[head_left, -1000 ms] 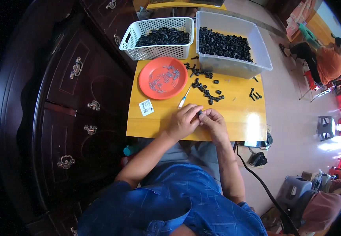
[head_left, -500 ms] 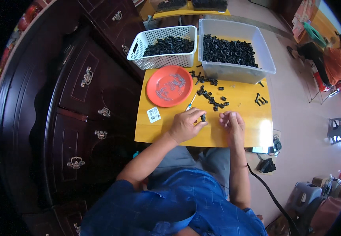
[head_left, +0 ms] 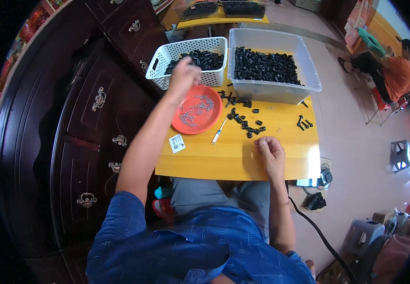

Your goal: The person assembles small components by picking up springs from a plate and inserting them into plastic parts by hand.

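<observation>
- Left hand point(head_left: 184, 75): over the near side of the white perforated basket point(head_left: 214, 78); motion blur, so whether its fingers are wide, narrow or loaded cannot be told.
- Right hand point(head_left: 272, 154): low over the table point(head_left: 233, 165), fingers curled in narrow; whether anything is pinched cannot be told.
- Risk: the left forearm crosses close by the orange-red plate point(head_left: 215, 121); a low wrist could catch its rim and scatter the small metallic pieces point(head_left: 205, 105).
- Risk: a part lifted carelessly could snag on the basket rim and drop onto the plate just below.
- Risk: loose black cylinders point(head_left: 259, 122) lie uncontained near the right hand; a sideways brush could roll them. The slim screwdriver-like tool point(head_left: 217, 136) is similarly exposed.
- Basket: elongated black parts point(head_left: 209, 60), heaped, nearest the left hand.
- Clear plastic bin point(head_left: 266, 93): a broad layer of small black pieces point(head_left: 262, 66), below the rim.
- Plate: metallic pieces spread thinly, bare red showing between.
</observation>
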The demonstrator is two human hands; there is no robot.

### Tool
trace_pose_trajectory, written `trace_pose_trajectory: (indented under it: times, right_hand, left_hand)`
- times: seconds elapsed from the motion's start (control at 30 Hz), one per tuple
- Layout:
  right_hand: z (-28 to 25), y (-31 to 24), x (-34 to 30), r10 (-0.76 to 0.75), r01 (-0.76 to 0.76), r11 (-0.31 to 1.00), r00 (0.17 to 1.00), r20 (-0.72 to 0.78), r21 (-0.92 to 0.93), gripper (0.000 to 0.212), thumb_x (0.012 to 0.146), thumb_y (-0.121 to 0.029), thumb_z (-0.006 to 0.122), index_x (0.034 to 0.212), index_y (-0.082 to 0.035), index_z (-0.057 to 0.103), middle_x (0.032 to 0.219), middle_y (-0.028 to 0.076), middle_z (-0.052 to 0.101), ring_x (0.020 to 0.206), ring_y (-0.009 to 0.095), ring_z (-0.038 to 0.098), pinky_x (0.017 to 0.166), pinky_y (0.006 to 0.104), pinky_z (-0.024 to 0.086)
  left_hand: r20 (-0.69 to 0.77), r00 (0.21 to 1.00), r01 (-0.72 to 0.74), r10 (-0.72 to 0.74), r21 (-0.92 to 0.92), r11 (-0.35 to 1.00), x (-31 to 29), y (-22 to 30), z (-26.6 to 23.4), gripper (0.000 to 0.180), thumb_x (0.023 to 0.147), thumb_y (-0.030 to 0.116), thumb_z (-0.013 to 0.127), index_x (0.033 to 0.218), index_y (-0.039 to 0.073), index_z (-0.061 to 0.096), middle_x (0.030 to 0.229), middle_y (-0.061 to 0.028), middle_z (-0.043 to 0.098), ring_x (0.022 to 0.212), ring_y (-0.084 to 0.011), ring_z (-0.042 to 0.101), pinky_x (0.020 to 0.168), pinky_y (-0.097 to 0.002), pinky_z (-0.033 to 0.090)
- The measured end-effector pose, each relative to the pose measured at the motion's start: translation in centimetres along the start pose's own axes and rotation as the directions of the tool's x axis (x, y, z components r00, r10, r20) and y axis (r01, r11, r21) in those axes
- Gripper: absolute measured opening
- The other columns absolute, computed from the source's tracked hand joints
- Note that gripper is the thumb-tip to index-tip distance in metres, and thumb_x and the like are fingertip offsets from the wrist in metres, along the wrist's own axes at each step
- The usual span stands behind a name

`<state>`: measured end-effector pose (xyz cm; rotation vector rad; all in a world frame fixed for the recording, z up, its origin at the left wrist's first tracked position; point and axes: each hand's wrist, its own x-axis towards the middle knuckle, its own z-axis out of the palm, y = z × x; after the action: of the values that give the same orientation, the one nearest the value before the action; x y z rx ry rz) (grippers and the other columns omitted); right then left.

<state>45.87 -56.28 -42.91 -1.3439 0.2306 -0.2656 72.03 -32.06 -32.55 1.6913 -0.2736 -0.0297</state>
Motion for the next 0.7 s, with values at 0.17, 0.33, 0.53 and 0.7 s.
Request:
trace_pose_trajectory:
  times: [0.17,0.33,0.53,0.7]
  right_hand:
    - [-0.5,-0.9,1.2,-0.176,0.126,0.91,0.98,-0.092,-0.394,0.01,0.093,-0.007,0.065,0.102,-0.001,0.067,0.09,0.004,0.068,0.076,0.01,0.06,0.07,0.0251,0.05]
    - [-0.9,-1.3,3.5,-0.391,0.266,0.616,0.92,0.005,-0.741,0.018,0.087,-0.002,0.066,0.105,-0.004,0.069,0.09,0.011,0.066,0.074,0.02,0.064,0.069,0.0302,0.052]
    - [-0.6,-0.4,5.1,-0.379,0.265,0.371,0.918,0.115,-0.89,0.014,0.086,-0.011,0.068,0.099,-0.008,0.07,0.09,0.013,0.064,0.078,0.034,0.065,0.069,0.041,0.053]
    - [-0.5,-0.6,3.8,-0.356,0.203,0.339,0.931,0.075,-0.919,0.009,0.087,-0.016,0.068,0.093,-0.009,0.066,0.093,0.013,0.064,0.082,0.035,0.066,0.071,0.0445,0.054]
  left_hand:
    - [-0.063,0.984,-0.158,0.167,0.126,0.979,0.2,0.3,1.0,0.056,0.094,0.006,0.057,0.145,-0.005,0.038,0.122,-0.0172,0.063,0.103,-0.0174,0.064,0.079,-0.0292,0.055]
    - [0.353,0.935,0.005,-0.022,0.049,0.999,-9.7,-2.7,3.0,0.033,0.096,0.009,0.058,0.128,-0.001,0.059,0.099,-0.0063,0.07,0.081,-0.0088,0.065,0.071,-0.0245,0.053]
    - [0.338,0.935,0.083,-0.106,0.083,0.993,-19.4,-6.0,7.2,0.021,0.094,0.008,0.061,0.112,0.0,0.068,0.086,-0.0053,0.072,0.069,-0.0089,0.064,0.064,-0.0256,0.053]
    - [0.314,0.946,-0.138,0.075,0.186,0.973,-21.3,-5.8,8.6,0.021,0.091,0.006,0.065,0.111,-0.001,0.067,0.086,-0.0114,0.071,0.067,-0.0152,0.065,0.062,-0.0282,0.052]
